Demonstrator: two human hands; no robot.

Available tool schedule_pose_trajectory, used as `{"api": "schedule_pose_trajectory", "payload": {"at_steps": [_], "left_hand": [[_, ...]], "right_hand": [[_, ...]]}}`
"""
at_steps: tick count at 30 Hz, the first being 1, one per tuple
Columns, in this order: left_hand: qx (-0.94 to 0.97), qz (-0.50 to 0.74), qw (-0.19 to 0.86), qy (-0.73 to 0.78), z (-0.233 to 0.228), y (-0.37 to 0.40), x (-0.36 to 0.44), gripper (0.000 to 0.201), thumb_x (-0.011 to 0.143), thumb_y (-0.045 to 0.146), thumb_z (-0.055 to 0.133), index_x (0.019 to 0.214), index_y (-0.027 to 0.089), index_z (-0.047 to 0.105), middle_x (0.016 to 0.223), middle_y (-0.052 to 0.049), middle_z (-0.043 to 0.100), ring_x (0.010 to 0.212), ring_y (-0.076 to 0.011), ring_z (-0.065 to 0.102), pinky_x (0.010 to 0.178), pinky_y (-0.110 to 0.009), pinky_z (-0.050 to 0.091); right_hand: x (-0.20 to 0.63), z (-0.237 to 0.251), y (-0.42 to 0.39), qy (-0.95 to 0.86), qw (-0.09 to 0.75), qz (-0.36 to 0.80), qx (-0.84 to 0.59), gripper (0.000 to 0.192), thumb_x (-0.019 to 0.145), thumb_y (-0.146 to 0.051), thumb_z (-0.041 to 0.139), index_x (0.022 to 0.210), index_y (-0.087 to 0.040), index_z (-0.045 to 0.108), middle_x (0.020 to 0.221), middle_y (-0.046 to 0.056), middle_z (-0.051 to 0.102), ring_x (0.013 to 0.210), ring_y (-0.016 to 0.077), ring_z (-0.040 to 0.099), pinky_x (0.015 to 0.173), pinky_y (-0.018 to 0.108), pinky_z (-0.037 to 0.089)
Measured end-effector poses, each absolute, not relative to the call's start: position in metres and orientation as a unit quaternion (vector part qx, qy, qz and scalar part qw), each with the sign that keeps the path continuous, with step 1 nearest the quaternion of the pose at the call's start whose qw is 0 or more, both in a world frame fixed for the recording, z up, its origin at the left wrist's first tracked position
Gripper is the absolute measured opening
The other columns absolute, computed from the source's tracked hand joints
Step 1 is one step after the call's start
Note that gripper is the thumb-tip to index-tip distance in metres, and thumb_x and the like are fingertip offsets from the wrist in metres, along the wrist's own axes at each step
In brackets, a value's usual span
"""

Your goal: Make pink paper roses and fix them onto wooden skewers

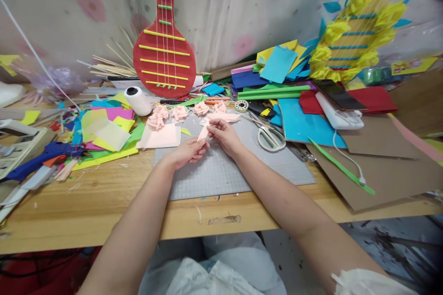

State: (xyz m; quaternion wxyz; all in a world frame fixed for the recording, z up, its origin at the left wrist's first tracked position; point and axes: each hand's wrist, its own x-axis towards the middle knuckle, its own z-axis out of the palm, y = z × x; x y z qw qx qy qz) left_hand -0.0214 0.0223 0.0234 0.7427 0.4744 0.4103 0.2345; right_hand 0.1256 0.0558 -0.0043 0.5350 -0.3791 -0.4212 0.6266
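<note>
Wooden table [104, 212], grey cutting mat [221, 170], scissors [270, 137], brown cardboard [391, 170], coloured paper [107, 136]

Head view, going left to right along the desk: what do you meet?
Blue glue gun → white thread spool → left hand → pink paper strip held in both hands → right hand → scissors → black phone.
</note>
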Motion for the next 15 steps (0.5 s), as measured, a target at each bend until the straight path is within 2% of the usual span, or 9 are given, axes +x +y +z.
{"api": "schedule_pose_trajectory", "payload": {"at_steps": [6, 15], "left_hand": [[0.471, 0.239, 0.74, 0.416, 0.0252, 0.0216, -0.0217, 0.021, 0.081, 0.036, 0.047, 0.079, 0.015, 0.046, 0.055, 0.007, 0.029, 0.039, -0.0014, 0.024, 0.035, -0.012, 0.016], [0.473, 0.215, 0.743, 0.421, 0.0249, 0.022, -0.0228, 0.025, 0.081, 0.04, 0.045, 0.076, 0.015, 0.047, 0.053, 0.008, 0.025, 0.037, -0.0012, 0.021, 0.033, -0.011, 0.015]], "right_hand": [[0.1252, 0.0047, 0.0507, -0.404, 0.537, 0.657, -0.343, 0.04, 0.056, -0.029, 0.072, 0.088, -0.019, 0.052, 0.072, -0.005, 0.055, 0.064, 0.0062, 0.055, 0.061, 0.021, 0.046], [0.122, -0.0003, 0.0501, -0.426, 0.465, 0.696, -0.342, 0.051, 0.052, -0.029, 0.074, 0.092, -0.021, 0.043, 0.064, -0.007, 0.055, 0.048, 0.0068, 0.05, 0.047, 0.021, 0.04]]}}
